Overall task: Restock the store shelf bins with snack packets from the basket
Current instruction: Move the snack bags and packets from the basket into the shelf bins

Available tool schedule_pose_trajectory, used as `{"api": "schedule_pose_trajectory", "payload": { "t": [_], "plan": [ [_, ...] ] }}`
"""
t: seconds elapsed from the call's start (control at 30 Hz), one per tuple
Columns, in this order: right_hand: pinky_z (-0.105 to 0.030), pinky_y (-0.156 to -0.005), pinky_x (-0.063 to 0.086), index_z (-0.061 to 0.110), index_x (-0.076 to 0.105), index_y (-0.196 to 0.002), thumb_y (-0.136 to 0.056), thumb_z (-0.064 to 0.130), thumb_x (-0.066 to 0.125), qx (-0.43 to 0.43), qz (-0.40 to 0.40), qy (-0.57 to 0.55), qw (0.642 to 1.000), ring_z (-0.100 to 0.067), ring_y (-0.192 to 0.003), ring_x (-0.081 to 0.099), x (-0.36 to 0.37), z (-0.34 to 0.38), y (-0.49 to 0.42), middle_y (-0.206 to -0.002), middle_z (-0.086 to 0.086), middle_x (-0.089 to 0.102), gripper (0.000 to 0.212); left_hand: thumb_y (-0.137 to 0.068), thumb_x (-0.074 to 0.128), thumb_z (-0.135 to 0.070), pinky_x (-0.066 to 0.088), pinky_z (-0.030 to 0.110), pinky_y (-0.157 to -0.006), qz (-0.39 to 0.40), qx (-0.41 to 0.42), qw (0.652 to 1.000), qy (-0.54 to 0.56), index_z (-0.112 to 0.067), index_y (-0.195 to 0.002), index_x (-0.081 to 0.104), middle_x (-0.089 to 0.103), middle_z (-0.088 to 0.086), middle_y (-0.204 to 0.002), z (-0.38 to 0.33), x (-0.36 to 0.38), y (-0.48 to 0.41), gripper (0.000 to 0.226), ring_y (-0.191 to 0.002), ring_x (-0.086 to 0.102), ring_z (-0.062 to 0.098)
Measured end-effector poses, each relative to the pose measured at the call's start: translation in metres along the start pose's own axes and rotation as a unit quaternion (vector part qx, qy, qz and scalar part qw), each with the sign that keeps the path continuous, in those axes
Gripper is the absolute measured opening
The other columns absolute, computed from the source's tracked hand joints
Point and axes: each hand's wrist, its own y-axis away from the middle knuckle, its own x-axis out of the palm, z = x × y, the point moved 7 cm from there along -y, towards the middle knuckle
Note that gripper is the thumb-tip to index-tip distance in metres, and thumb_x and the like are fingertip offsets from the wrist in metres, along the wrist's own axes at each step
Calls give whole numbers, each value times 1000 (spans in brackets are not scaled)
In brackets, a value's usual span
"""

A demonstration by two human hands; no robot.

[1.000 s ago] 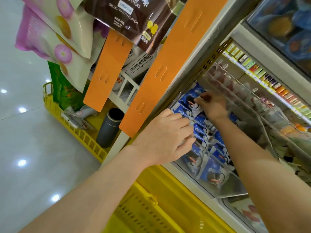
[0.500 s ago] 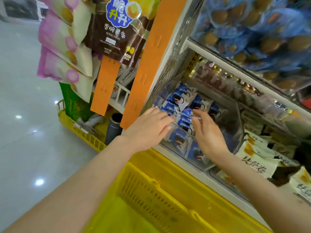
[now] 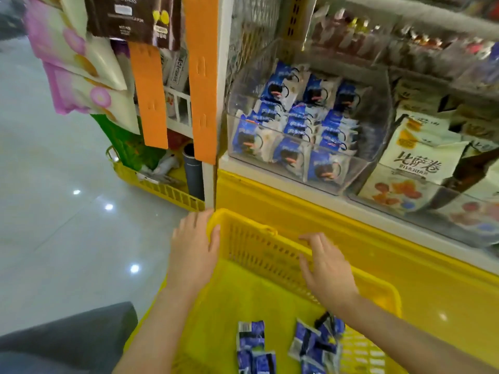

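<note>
Rests loose-fingered, empty left hand (image 3: 193, 244) on far-left corner of yellow basket (image 3: 256, 252); holds right hand (image 3: 328, 268) spread, empty, by far wall; blue snack packets (image 3: 307, 346) at near edge.

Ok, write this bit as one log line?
left hand: open, at basket corner | right hand: open, over basket | blue packets: some in basket | bin: holds packets
</note>
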Motion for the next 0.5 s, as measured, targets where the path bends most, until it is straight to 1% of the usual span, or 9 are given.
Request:
{"api": "schedule_pose_trajectory", "payload": {
  "t": [0.03,0.1,0.17,0.23,0.3,0.37,0.5],
  "plan": [
    [-29,-75,47,14,51,-119,-91,21,56,31,75,-5,997,-23,-99,60,31,-8,12,-113,-4,56,29,-95,49,-23,38,44,-89,26,-41,999,-18,-9,-126,51,55,14,-118,20,9,6,34,-108,50,35],
    [-24,-83,40,16,41,-129,-97,27,43,69,203,-20,977,-20,-113,52,95,-23,41,-125,-2,47,34,-96,45,-24,39,45,-90,80,-100,991,-45,-7,-127,50,54,19,-121,55,24,19,36,-110,50,38],
    [-26,-93,37,15,31,-139,-100,25,40,99,313,-65,942,-20,-121,47,150,-28,75,-139,-5,38,42,-98,36,-30,41,43,-84,121,-137,982,-52,-11,-122,50,57,19,-117,81,36,33,33,-106,55,38],
    [-29,-101,34,13,21,-146,-101,21,39,117,392,-97,908,-23,-126,42,192,-24,107,-149,-7,28,50,-99,30,-35,42,42,-75,141,-156,976,-62,-14,-114,50,62,18,-107,97,44,44,33,-98,58,38],
    [-32,-109,30,11,15,-148,-101,20,38,124,433,-108,886,-25,-135,32,223,-18,128,-153,-9,22,53,-98,29,-36,40,40,-68,133,-152,978,-61,-13,-105,49,62,19,-95,102,46,49,32,-90,59,40],
    [-32,-112,26,11,12,-149,-102,18,36,139,442,-113,879,-24,-139,26,244,-13,136,-155,-8,18,53,-98,29,-36,37,39,-65,117,-146,980,-61,-12,-101,49,62,19,-90,102,45,49,31,-86,59,41],
    [-30,-112,25,13,14,-148,-100,13,41,169,398,-107,895,-21,-141,23,265,-11,130,-157,-5,12,55,-99,28,-31,34,39,-63,97,-125,983,-91,-9,-100,48,60,20,-94,97,45,46,30,-85,57,43]
  ]
}}
